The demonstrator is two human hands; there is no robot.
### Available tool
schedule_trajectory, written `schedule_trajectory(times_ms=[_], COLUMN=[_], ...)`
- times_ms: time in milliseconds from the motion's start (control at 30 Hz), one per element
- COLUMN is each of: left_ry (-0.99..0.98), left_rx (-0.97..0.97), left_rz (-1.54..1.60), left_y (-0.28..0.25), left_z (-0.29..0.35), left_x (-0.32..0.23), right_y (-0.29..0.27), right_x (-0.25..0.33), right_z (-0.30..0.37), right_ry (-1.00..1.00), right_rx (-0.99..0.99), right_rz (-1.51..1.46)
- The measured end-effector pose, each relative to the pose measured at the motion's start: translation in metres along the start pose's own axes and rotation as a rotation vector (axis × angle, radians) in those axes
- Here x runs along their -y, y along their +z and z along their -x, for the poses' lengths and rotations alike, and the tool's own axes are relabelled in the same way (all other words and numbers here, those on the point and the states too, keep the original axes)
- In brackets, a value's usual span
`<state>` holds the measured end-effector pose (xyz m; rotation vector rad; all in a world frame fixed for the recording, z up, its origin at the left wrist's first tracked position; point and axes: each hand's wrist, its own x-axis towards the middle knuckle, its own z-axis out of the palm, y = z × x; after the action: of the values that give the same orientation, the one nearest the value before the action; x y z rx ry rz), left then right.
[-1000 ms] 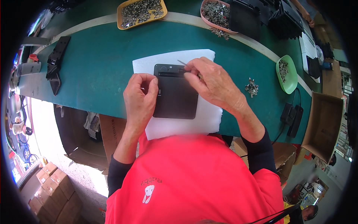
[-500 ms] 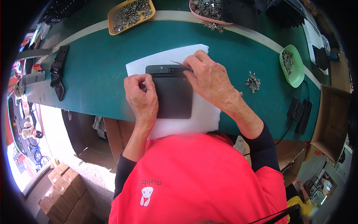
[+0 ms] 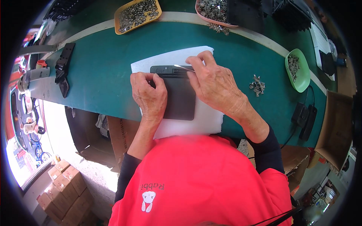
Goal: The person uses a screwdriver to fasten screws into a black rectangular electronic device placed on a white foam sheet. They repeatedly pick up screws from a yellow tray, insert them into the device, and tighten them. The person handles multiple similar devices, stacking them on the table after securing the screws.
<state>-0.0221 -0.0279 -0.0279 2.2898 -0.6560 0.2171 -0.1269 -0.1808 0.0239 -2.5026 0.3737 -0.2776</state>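
A flat dark grey plastic panel [image 3: 180, 103] with a slotted strip along its far edge lies on a white foam sheet [image 3: 209, 118]. My left hand [image 3: 151, 96] is closed at the panel's far left corner, its thumb and forefinger pinching the edge. In my right hand [image 3: 215, 81] is a pair of thin metal tweezers [image 3: 184, 68], held between thumb and fingers. The tips point left, over the small slot in the strip. My palm hides the back end of the tweezers. Whether anything sits in their tips is too small to tell.
Small metal clips lie in a loose pile [image 3: 257, 86] on the green table [image 3: 102, 69]. More fill a yellow tray [image 3: 156, 18], a pink tray [image 3: 201, 14] and a green tray [image 3: 302, 81]. A black bracket [image 3: 64, 69] lies left, black power adapters [image 3: 301, 115] right.
The tweezers' tips have lowered toward the strip, and my right hand's fingers have shifted. My left hand stays at the panel's corner. The whole view has moved slightly.
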Motion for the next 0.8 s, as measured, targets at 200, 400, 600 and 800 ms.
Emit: schedule_trajectory(times_ms=[200, 400, 600, 800], left_ry=[-0.066, -0.024, 0.103, 0.173], left_rx=[-0.04, -0.08, -0.047, -0.038], left_rz=[0.088, 0.124, 0.026, -0.044], left_y=[-0.001, -0.002, -0.004, -0.005], left_z=[-0.001, -0.002, -0.006, -0.003], left_x=[-0.002, -0.003, 0.001, 0.0], right_y=[-0.005, -0.002, 0.0, 0.005], right_x=[0.001, 0.005, 0.006, 0.002], right_z=[0.001, -0.003, -0.003, -0.004], right_ry=[-0.141, -0.181, -0.222, -0.307], right_rx=[0.105, 0.097, 0.071, 0.001], right_rz=[0.257, 0.373, 0.412, 0.459])
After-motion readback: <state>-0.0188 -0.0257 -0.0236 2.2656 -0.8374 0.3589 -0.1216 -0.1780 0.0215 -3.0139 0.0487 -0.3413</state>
